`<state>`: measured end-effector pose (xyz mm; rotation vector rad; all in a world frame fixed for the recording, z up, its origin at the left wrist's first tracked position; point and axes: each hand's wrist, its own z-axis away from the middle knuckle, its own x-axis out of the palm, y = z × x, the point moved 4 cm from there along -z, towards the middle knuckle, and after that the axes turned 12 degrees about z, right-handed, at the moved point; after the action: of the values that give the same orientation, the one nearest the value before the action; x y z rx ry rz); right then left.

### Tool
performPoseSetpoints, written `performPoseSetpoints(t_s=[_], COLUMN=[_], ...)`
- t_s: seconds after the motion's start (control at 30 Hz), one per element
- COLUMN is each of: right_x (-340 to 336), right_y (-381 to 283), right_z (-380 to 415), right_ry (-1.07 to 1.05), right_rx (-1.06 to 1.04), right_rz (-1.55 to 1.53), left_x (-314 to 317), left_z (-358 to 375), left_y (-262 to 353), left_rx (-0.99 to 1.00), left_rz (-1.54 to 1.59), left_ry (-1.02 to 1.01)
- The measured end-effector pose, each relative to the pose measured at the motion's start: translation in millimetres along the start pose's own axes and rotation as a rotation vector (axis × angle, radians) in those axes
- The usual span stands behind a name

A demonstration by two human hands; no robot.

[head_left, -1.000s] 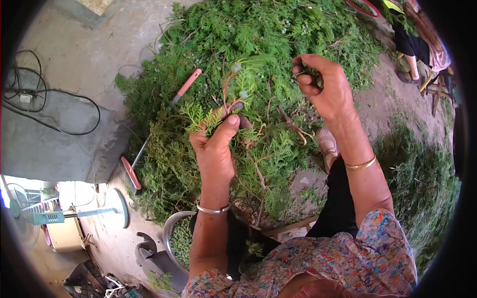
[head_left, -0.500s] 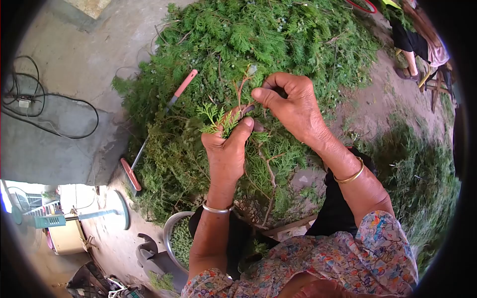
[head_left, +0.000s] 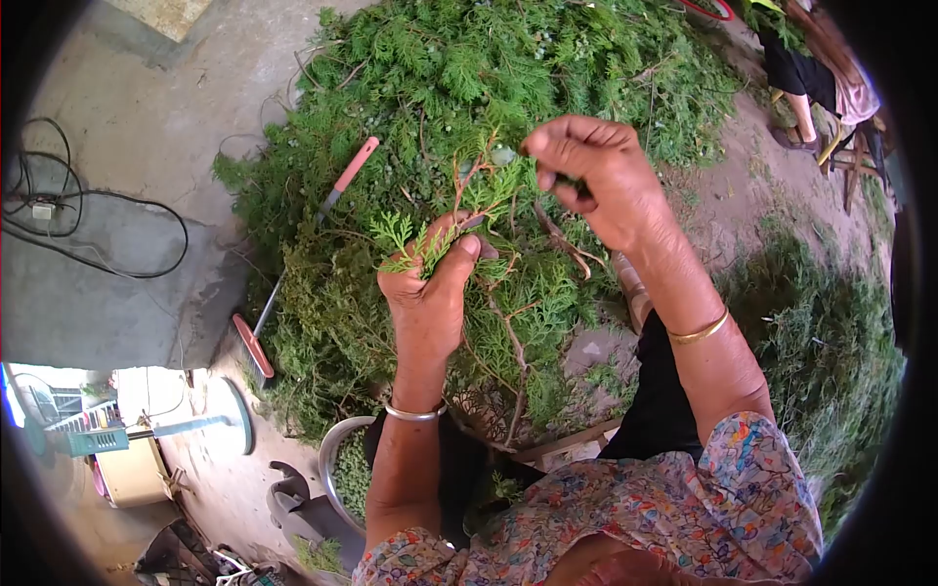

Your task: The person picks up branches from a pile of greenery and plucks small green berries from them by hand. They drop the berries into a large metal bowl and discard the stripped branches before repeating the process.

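Note:
My left hand [head_left: 430, 293] is closed around a leafy evergreen sprig [head_left: 396, 234], like arborvitae, whose reddish twig sticks up above the fingers. A dark item by the thumb is too small to make out. A pale bluish-green cone [head_left: 502, 155] sits near the twig's tip. Just right of that cone is my right hand [head_left: 601, 171], thumb and fingers curled together; whatever they hold, if anything, is hidden. Beneath both hands spreads a large heap of cut evergreen branches [head_left: 469, 68]. A metal bowl [head_left: 328, 459] of small green pieces stands near my left elbow.
A pink-handled broom [head_left: 354, 168] lies on the heap's left side. Black cable [head_left: 117, 272] runs over the concrete. A fan [head_left: 223, 415] and a grey plastic item [head_left: 303, 508] are at lower left. Another person's leg [head_left: 803, 117] shows at upper right; more branches [head_left: 821, 361] lie right.
My right hand has moved slightly up and right, away from the left hand, and its fingers have shifted. The cone shows more clearly. My left hand has drifted slightly left with the sprig.

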<state>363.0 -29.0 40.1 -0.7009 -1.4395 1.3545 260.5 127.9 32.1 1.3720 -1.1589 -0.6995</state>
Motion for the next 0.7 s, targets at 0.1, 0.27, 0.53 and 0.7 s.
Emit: performPoseSetpoints(t_s=[0.1, 0.27, 0.53, 0.7], right_x=[19.7, 29.6, 35.8, 36.5], right_y=[-0.3, 17.7, 50.6, 51.5], right_z=[10.5, 9.3, 10.4, 13.5], right_ry=[0.017, -0.023, -0.213, -0.141], right_rx=[-0.171, -0.164, 0.456, 0.381], right_rz=[0.364, 0.286, -0.114, 0.064], left_x=[0.3, -0.9, 1.1, -11.4], left_z=[-1.2, -2.4, -1.1, -5.2], left_y=[-3.0, -11.3, -11.3, -21.7], left_rx=[-0.018, -0.039, -0.107, -0.134], left_rz=[0.032, 0.121, 0.347, 0.380], left_ry=[0.008, 0.030, 0.109, 0.108])
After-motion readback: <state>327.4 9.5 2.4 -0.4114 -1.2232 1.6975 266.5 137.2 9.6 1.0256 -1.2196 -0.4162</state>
